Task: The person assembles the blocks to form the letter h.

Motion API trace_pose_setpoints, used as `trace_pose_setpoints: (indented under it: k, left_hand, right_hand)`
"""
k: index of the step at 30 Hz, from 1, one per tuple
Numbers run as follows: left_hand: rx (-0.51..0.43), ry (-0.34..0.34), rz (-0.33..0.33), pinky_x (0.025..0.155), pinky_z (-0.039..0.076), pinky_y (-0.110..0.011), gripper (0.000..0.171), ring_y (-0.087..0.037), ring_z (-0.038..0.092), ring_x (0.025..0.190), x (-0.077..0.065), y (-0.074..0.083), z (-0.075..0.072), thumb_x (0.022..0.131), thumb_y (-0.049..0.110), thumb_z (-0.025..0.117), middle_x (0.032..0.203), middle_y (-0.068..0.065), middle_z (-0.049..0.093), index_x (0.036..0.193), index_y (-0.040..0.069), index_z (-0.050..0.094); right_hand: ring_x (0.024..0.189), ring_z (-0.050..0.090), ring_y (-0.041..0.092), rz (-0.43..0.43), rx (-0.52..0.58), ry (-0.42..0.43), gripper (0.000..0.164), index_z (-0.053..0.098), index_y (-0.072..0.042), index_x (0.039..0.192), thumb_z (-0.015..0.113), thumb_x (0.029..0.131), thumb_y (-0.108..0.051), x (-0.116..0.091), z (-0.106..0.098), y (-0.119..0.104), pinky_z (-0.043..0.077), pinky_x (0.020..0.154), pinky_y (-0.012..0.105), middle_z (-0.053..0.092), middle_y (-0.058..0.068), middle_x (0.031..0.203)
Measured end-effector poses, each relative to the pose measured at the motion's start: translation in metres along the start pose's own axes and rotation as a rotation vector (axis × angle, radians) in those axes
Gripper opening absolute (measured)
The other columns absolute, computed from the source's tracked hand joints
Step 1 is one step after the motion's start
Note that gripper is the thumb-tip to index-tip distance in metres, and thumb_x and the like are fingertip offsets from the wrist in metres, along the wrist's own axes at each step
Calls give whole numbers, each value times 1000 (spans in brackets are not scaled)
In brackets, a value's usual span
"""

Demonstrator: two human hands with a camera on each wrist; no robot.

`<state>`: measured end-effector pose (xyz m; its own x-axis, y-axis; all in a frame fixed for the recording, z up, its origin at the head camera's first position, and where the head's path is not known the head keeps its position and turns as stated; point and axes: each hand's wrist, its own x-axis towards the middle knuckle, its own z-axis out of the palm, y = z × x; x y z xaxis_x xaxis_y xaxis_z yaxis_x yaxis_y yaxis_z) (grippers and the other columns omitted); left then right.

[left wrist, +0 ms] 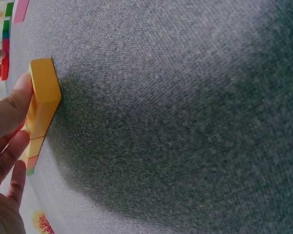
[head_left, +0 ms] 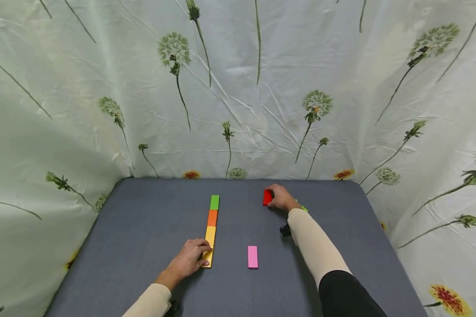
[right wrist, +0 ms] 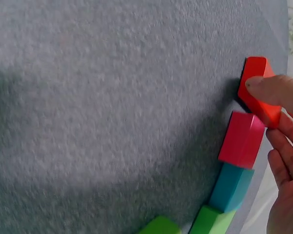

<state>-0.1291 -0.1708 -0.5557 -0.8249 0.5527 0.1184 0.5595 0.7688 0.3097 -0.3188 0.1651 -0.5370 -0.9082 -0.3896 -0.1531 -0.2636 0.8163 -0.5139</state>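
My left hand (head_left: 188, 259) grips the nearest yellow block (left wrist: 46, 80), its thumb on one face. That block ends a straight row, running away through another yellow block (head_left: 210, 236), an orange block (head_left: 212, 218) and a green block (head_left: 214, 202). Farther off to the right, my right hand (head_left: 282, 199) pinches a red block (right wrist: 257, 67) between thumb and fingers. Close beside the red block, a crimson block (right wrist: 241, 140), a teal block (right wrist: 231, 186) and a light green block (right wrist: 212, 222) stand end to end. In the head view, the right hand and forearm mostly hide these.
A pink block (head_left: 253, 257) lies alone between the arms. Another green block (right wrist: 160, 227) sits near the right-hand row. The grey table (head_left: 143, 220) reaches back to a flower-printed curtain (head_left: 238, 101). Below the right forearm there is a small black object (head_left: 285, 230).
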Motion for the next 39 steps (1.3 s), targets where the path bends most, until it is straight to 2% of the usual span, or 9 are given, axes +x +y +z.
trace_pose_setpoints:
  k: [7, 15, 23, 31, 39]
  left_hand:
    - [15, 27, 19, 82, 43, -39, 30, -20, 58, 95, 1, -1, 2, 72, 19, 84, 99, -2, 62, 96, 5, 73]
    - [6, 3, -5, 85, 43, -41, 30, -21, 58, 97, 2, -1, 2, 74, 19, 82, 100, -3, 62, 98, 4, 73]
    - [3, 50, 22, 82, 44, -40, 30, -22, 59, 93, 2, -2, 2, 71, 17, 84, 97, -4, 62, 94, 3, 73]
    - [5, 5, -10, 84, 43, -41, 30, -22, 58, 96, 3, 0, 2, 73, 18, 83, 100, -3, 62, 98, 5, 73]
    - [3, 16, 11, 83, 44, -41, 29, -21, 59, 95, 0, -1, 2, 73, 18, 83, 99, -3, 62, 97, 5, 73]
  right_hand:
    - [114, 52, 35, -54, 11, -22, 61, 54, 7, 130, 79, 74, -5, -7, 3, -14, 42, 97, 45, 54, 21, 124]
    - [110, 53, 32, -69, 49, -54, 59, 57, 3, 128, 81, 75, -9, -20, 10, -29, 44, 94, 45, 54, 15, 121]
    - [108, 55, 27, -132, 68, -41, 58, 58, 3, 124, 83, 73, -9, -36, 19, -37, 46, 93, 40, 56, 12, 118]
    - [107, 54, 25, -164, 103, -59, 56, 59, 1, 122, 83, 72, -9, -55, 28, -46, 46, 93, 41, 57, 11, 116]
    - [109, 53, 25, -164, 115, -103, 56, 62, -2, 125, 82, 73, -10, -71, 41, -49, 44, 95, 43, 56, 8, 118]
